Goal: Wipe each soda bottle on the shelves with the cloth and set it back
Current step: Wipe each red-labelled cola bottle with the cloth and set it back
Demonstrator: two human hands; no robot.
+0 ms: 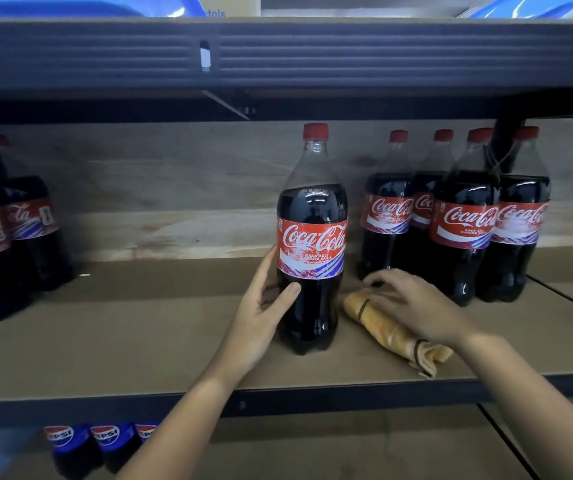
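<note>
Left hand: the left hand (260, 299) is curled round the lower body of the Coca-Cola bottle (311, 244), below its red label; the thumb is laid across the dark front and the fingers are wrapped behind on the left side.
Right hand: the right hand (413, 306) is rested on the cloth (392, 332) with fingers spread and loosely bent; the fingertips are pressed on the cloth's near-left end, but a closed grip round it is not shown.
Coca-Cola bottle: it is stood upright on the middle shelf (139, 341), alone near the centre, red cap on, nearly full of dark soda.
Cloth: a folded tan cloth with dark stripes is laid on the shelf just right of the held bottle, reaching to the front edge.
Bottles at right: four Coca-Cola bottles (461, 220) are grouped upright, close behind the right hand.
Bottles at left: two more Coca-Cola bottles (8, 237) are seen at the left edge, well apart from the held one.
Lower shelf: Pepsi bottles (105, 441) are visible below, at lower left.
</note>
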